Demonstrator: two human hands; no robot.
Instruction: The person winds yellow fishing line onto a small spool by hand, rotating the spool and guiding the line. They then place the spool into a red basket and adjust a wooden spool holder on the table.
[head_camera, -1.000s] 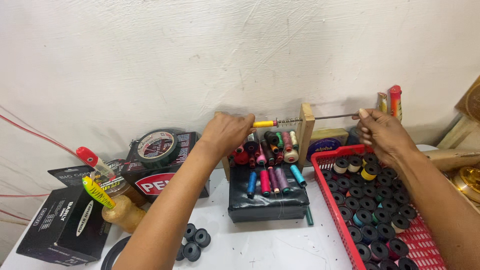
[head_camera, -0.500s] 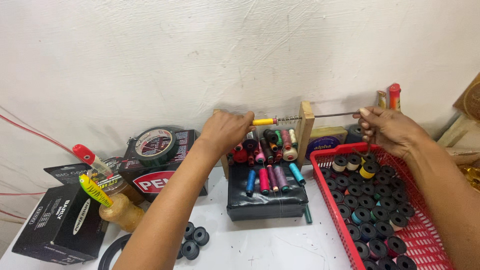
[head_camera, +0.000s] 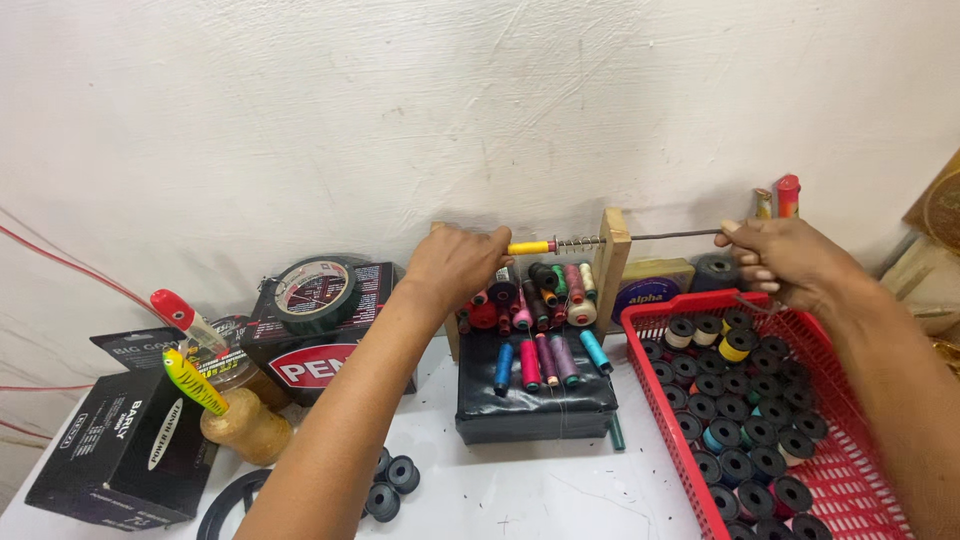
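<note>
Far left: black box (head_camera: 120, 445) on the white table (head_camera: 560, 490), with a jar (head_camera: 245, 425) just beside it holding a green-yellow lure (head_camera: 195, 383) and a red-tipped lure (head_camera: 185, 315). Behind them a tape roll (head_camera: 315, 290) leans on a dark box (head_camera: 320, 345). Loose black bobbins (head_camera: 395, 480) lie on the table near the left forearm.

Left hand (head_camera: 455, 268) is curled over the left end of the rod (head_camera: 675, 237), fingers closed around it by the yellow sleeve (head_camera: 528, 247); what exactly sits under the palm cannot be told. A metal spring (head_camera: 577, 242) sits on the rod between the sleeve and the wooden upright (head_camera: 612, 265). The rod runs level, through the upright, out to the right.

Below the rod: coloured thread spools (head_camera: 540, 300) are piled behind and on top of a black pad (head_camera: 535, 400), just beside the upright.

Right hand (head_camera: 790, 262) pinches the rod's right end, thumb and fingers tight on it, above the back edge of the red basket (head_camera: 650, 355). The basket is full of bobbins (head_camera: 745, 420), mostly black, a few yellow, teal and white. Two red-orange floats (head_camera: 780, 195) stand by the wall behind the right hand.
</note>
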